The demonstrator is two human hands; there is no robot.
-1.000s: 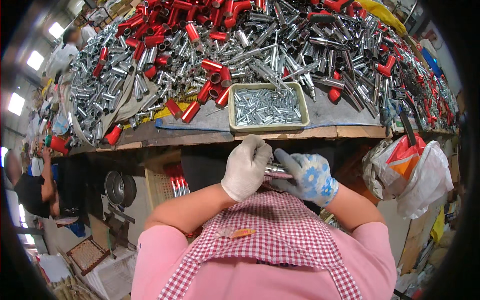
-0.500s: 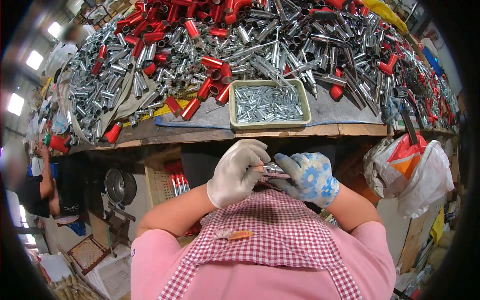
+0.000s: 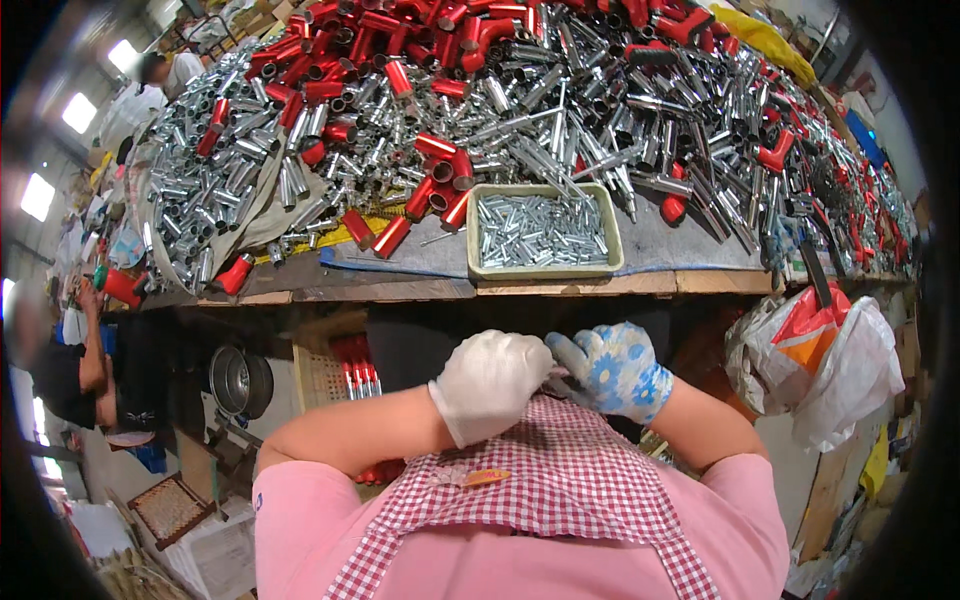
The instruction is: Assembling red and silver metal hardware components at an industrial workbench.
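My left hand (image 3: 492, 386), in a whitish glove, is closed with its back up in front of my apron. Its fingertips are hidden. My right hand (image 3: 620, 372), in a blue-flowered glove, meets it with fingers curled inward. Between the two, a shiny metal tube is almost wholly covered by the gloves; half a second ago it showed in the right hand's grip. Beyond my hands, at the table edge, stands a cream tray (image 3: 545, 271) full of small silver pins.
Chrome tubes (image 3: 215, 190) and red handle-like tubes (image 3: 390, 237) lie heaped across the table (image 3: 400, 290). A plastic bag (image 3: 850, 360) hangs at the right. Under the table edge stands a crate (image 3: 318, 365) beside red-and-silver pieces. Another person (image 3: 85, 370) is at the far left.
Both hands have come down toward me; the left has turned its back upward and closed in against the right. The tube, visible before, is now mostly hidden. The view has tilted slightly.
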